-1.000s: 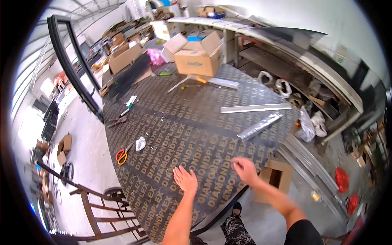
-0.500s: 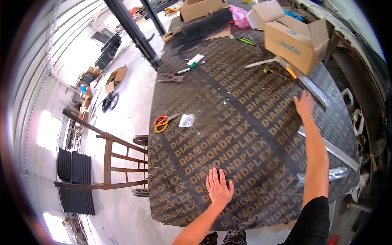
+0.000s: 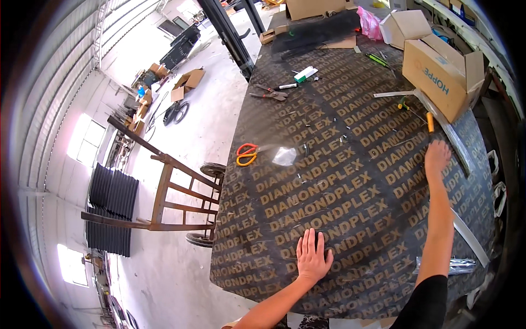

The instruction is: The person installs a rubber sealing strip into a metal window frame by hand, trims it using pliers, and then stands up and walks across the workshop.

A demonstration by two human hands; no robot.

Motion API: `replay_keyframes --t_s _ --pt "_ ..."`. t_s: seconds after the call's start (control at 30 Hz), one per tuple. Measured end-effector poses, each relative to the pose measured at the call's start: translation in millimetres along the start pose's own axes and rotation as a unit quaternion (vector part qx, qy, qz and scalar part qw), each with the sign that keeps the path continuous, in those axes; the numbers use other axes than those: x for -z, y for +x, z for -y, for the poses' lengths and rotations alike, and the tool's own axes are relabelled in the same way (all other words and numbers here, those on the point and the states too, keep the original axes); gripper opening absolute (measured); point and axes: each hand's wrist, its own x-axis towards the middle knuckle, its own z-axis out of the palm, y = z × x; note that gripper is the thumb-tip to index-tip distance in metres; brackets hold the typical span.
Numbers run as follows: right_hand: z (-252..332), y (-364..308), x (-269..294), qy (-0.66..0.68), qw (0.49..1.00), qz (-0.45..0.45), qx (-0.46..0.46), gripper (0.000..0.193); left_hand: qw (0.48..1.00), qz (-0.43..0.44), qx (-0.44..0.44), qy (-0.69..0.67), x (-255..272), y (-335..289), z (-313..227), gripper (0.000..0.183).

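Note:
My left hand (image 3: pixel 314 255) lies flat on the dark printed board (image 3: pixel 350 219) near its front, fingers stretched out, with nothing in it. Farther right, my right hand (image 3: pixel 437 159) is stretched forward over the board, empty as far as I can see, its fingers partly hidden. Just beyond its fingertips is a tool's orange handle (image 3: pixel 430 122). Beside that hand runs a long, shiny plastic-wrapped strip (image 3: pixel 452 140). A thin screwdriver with a yellow-green handle (image 3: pixel 404 106) lies beyond. Under my right forearm a pale metal strip (image 3: pixel 470 237) is partly covered.
Scissors (image 3: pixel 246 154) and a clear plastic bag (image 3: pixel 284 156) lie at the left. Pliers (image 3: pixel 269 94), a marker (image 3: pixel 287 86) and small metal pieces (image 3: pixel 343 139) lie farther back. An open carton (image 3: pixel 438 79) stands far right. A rusty hand cart (image 3: pixel 183 197) is on the floor left.
The whole view has turned, so the board and the things on it sit farther right and the carton shows more. My left hand still rests on the board; my right hand remains near the wrapped strip.

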Motion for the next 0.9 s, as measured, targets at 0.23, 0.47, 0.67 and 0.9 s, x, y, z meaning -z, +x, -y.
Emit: replay_keyframes --t_s 0.23,0.47,0.67,0.9 --pt "72 -139 36 0.125 0.978 0.036 0.166 0.022 1.000 -0.021 0.003 0.005 4 -6 8 0.057" --pt "115 -334 97 0.042 0.951 0.049 0.301 0.014 0.997 -0.061 0.005 -0.038 0 -22 16 0.058" --pt "111 -386 134 0.013 0.965 0.135 0.226 0.022 0.992 0.074 -0.094 -0.026 20 -93 37 0.062" --pt "51 -487 123 -0.097 0.953 0.204 0.200 0.025 0.810 0.261 -0.137 -0.507 84 -327 163 0.028"
